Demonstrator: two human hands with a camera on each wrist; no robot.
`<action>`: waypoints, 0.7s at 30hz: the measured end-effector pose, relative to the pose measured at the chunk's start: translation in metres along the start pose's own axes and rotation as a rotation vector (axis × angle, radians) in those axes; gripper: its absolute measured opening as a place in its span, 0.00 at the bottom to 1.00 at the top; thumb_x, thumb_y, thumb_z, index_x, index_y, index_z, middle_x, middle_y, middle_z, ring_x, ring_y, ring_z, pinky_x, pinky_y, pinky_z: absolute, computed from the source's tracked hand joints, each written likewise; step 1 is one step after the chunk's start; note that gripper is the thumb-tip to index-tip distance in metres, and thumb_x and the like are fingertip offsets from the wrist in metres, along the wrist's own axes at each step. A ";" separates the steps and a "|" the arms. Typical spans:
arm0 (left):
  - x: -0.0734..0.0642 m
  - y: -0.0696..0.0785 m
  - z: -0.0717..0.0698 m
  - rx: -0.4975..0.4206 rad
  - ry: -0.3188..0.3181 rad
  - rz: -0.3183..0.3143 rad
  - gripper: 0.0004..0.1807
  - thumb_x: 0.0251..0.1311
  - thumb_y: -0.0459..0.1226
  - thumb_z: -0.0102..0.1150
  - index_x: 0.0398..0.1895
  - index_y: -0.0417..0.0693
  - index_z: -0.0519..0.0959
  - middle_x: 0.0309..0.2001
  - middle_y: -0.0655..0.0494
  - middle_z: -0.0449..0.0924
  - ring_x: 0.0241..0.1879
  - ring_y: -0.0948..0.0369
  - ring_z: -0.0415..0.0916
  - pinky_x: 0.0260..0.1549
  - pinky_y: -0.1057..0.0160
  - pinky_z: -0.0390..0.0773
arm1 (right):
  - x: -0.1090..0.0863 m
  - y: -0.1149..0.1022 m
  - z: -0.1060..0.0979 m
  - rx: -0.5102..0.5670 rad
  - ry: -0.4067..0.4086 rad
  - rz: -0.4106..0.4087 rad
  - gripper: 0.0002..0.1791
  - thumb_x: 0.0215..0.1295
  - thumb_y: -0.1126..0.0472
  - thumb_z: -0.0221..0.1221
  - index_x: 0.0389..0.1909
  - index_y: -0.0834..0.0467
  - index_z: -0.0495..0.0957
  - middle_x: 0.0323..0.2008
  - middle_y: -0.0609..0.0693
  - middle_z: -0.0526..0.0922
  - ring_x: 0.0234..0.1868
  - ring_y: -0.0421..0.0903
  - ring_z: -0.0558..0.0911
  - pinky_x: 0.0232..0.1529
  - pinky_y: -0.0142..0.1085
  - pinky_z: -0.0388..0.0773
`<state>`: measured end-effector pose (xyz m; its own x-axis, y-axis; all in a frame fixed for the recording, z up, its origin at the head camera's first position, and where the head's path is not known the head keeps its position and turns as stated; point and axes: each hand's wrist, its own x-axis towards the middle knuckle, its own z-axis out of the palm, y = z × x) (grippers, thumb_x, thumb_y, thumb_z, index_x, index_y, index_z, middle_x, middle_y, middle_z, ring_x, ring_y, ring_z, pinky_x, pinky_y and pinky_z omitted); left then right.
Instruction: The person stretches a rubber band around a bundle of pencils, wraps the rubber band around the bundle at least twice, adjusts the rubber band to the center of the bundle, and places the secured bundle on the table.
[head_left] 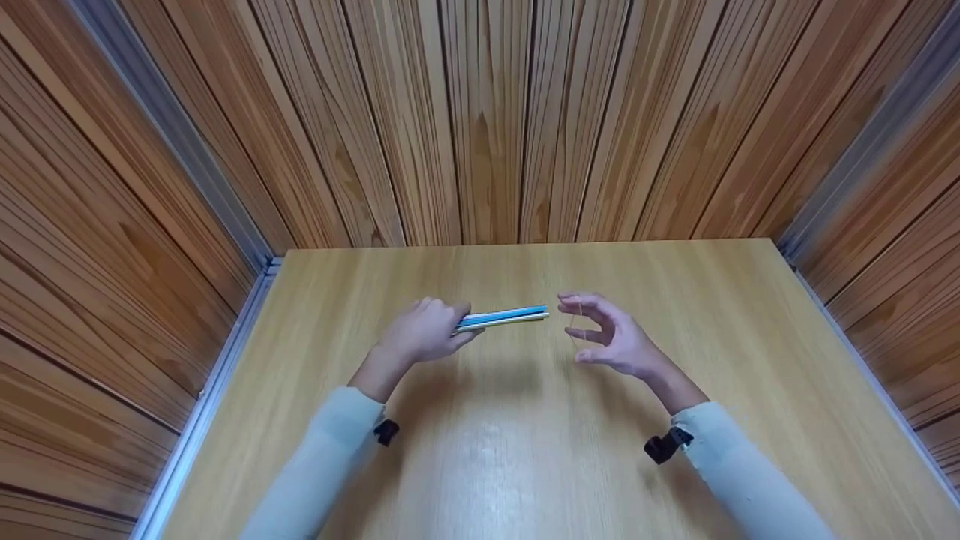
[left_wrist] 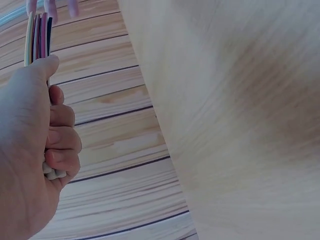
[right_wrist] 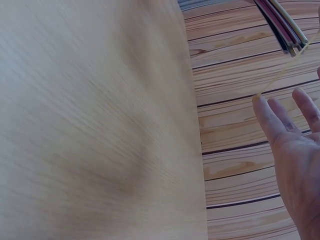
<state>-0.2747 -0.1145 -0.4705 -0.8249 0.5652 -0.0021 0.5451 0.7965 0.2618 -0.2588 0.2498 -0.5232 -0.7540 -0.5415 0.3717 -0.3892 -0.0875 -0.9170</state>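
My left hand grips a bundle of slim coloured pencils, with blue and pale yellow ones showing in the head view. In the left wrist view its fingers curl round the bundle, and pale ends stick out below the little finger. My right hand is spread just to the right of the pencils' free ends. A thin yellowish rubber band is stretched between its thumb and fingers. In the right wrist view the band runs from the thumb tip and passes close to the pencil ends.
Both hands are above a light wooden table, on which their shadows fall. Wood-plank walls stand behind it and on both sides, with grey metal strips along the edges. Each sleeved wrist wears a small black camera.
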 end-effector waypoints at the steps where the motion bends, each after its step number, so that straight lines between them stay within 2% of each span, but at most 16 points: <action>1: 0.001 0.001 0.000 0.004 0.002 0.007 0.19 0.84 0.52 0.61 0.48 0.44 0.82 0.26 0.58 0.69 0.25 0.60 0.68 0.27 0.65 0.65 | 0.001 0.000 0.001 0.004 0.000 -0.001 0.45 0.64 0.71 0.78 0.78 0.74 0.65 0.80 0.39 0.75 0.83 0.45 0.75 0.74 0.41 0.82; 8: 0.007 0.010 0.001 0.001 0.016 0.030 0.19 0.83 0.52 0.62 0.47 0.43 0.82 0.25 0.59 0.69 0.25 0.61 0.67 0.27 0.66 0.65 | 0.006 -0.002 0.007 -0.020 0.017 0.010 0.45 0.64 0.70 0.78 0.78 0.71 0.67 0.80 0.41 0.75 0.80 0.37 0.77 0.73 0.40 0.82; 12: 0.009 0.013 0.002 -0.041 -0.003 0.009 0.26 0.80 0.59 0.63 0.49 0.45 0.83 0.26 0.59 0.72 0.25 0.61 0.69 0.27 0.67 0.66 | 0.008 -0.003 0.009 -0.041 0.010 0.022 0.44 0.66 0.69 0.78 0.79 0.69 0.68 0.80 0.38 0.74 0.80 0.38 0.77 0.74 0.41 0.82; 16: 0.011 0.015 0.003 -0.070 -0.016 0.001 0.33 0.78 0.67 0.59 0.51 0.46 0.83 0.25 0.59 0.72 0.24 0.60 0.69 0.26 0.66 0.65 | 0.009 -0.005 0.009 -0.041 0.006 0.025 0.44 0.65 0.69 0.78 0.78 0.69 0.69 0.80 0.38 0.74 0.80 0.39 0.76 0.74 0.42 0.82; 21: 0.013 0.017 0.004 -0.072 -0.009 0.031 0.33 0.82 0.66 0.53 0.49 0.44 0.82 0.24 0.59 0.68 0.22 0.61 0.66 0.25 0.65 0.63 | 0.011 -0.006 0.011 -0.041 0.001 0.019 0.43 0.65 0.69 0.78 0.78 0.69 0.69 0.80 0.40 0.74 0.82 0.41 0.76 0.74 0.41 0.82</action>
<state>-0.2759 -0.0928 -0.4704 -0.8063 0.5915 -0.0014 0.5578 0.7612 0.3307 -0.2590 0.2355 -0.5151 -0.7621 -0.5421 0.3541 -0.3959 -0.0426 -0.9173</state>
